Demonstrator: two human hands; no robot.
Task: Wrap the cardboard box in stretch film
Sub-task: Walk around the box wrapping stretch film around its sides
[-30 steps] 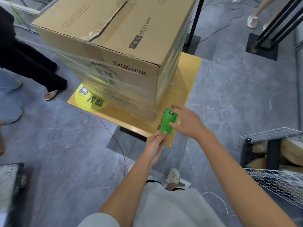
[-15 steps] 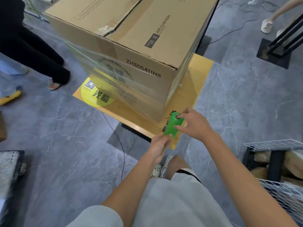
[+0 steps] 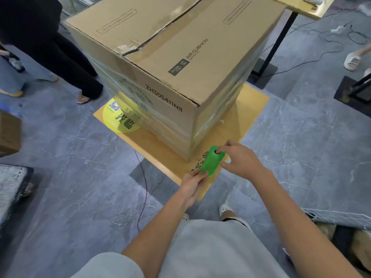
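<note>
My left hand (image 3: 193, 182) pinched the lower end of the green film roll (image 3: 210, 162); my right hand (image 3: 241, 160) gripped its upper end. The cardboard box (image 3: 170, 63) stood on the desk (image 3: 251, 109), just beyond the roll at the near corner, with clear film (image 3: 212, 121) around its lower sides.

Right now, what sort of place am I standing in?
Probably an indoor packing or storage area: a large cardboard box, partly wrapped in film, stands on a low wooden board; the left hand and right hand hold a green film roll; a wire basket sits alongside.
</note>
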